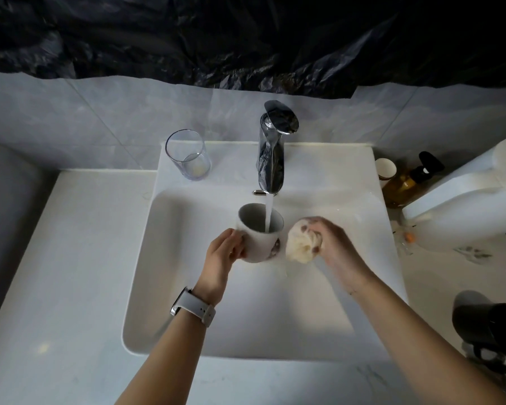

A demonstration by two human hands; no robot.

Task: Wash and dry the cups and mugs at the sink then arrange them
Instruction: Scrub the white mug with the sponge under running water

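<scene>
A glossy white rectangular sink [187, 287] sits in a pale stone counter [70, 273] below grey wall tiles. Under its chrome faucet [270, 159], the left hand [225, 252] grips a smooth white mug [259, 232]; the right hand [330, 244] squeezes a crumpled cream cloth [300, 244].

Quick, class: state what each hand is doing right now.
Left hand: holds the white mug under the running tap.
Right hand: grips a bunched cream cloth.

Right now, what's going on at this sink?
A person is rinsing a white mug under the running faucet. The left hand grips the mug over the basin; the right hand holds a bunched cream cloth beside it. A clear glass stands on the ledge.
</scene>
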